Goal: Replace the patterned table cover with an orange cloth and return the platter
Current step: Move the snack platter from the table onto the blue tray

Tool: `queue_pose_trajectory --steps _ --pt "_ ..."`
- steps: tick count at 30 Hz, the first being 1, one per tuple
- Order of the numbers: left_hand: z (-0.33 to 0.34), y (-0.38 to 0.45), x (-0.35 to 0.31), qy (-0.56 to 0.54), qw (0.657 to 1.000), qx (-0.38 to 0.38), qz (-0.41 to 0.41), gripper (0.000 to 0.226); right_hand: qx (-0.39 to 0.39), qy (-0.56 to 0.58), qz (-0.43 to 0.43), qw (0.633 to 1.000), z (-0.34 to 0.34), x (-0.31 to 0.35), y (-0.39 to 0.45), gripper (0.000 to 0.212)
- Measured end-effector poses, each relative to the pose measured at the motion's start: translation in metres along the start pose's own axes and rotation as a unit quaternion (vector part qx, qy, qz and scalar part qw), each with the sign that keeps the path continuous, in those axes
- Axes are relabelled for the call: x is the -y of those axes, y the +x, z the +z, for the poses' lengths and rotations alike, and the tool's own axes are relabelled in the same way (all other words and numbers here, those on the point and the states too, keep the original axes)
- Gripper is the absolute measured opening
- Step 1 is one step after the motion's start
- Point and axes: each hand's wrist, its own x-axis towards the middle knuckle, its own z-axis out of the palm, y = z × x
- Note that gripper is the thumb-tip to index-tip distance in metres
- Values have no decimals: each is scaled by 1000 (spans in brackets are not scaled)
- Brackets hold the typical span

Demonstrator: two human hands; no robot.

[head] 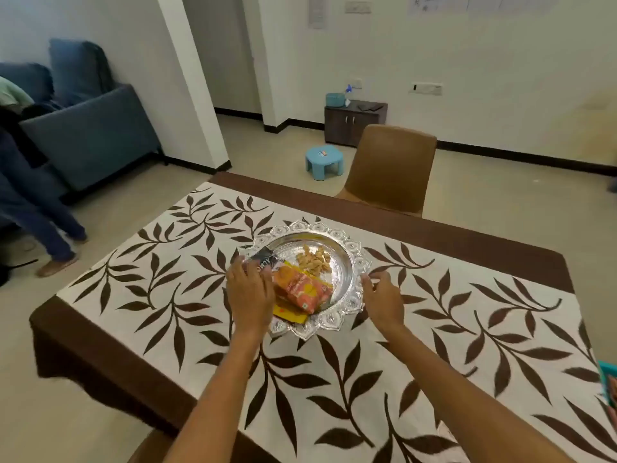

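Observation:
A silver platter [347, 259] with a scalloped rim sits near the middle of the table on the patterned cover [434, 329], which is cream with brown leaves and a brown border. Snack packets and a heap of nuts lie in the platter. My left hand [248, 292] covers the platter's left rim, its fingers curled over the edge by a dark packet. My right hand [382, 297] is at the right rim, fingertips touching the edge. No orange cloth is in view.
A brown chair [390, 168] stands at the table's far side. A blue stool [322, 160] and a small dark cabinet [354, 123] are beyond it. A blue sofa [86, 135] and a person's legs [40, 215] are at the left. A teal object [609, 385] shows at the right edge.

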Motion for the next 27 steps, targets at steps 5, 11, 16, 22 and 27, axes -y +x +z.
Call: queue_pose_trajectory --steps 5,11,16,22,27 --pt "24 80 47 6 984 148 -102 43 18 33 78 996 12 7 29 31" --pt "38 118 63 -77 947 225 -215 49 64 108 147 981 18 -10 43 40" --pt "42 122 70 -121 936 203 -260 18 97 168 184 964 10 -12 43 37" --pt "32 122 43 -181 921 224 -261 21 87 193 187 959 -21 -15 36 23" --pt "27 99 1 -222 908 250 -252 18 57 178 181 966 -74 -33 22 22"
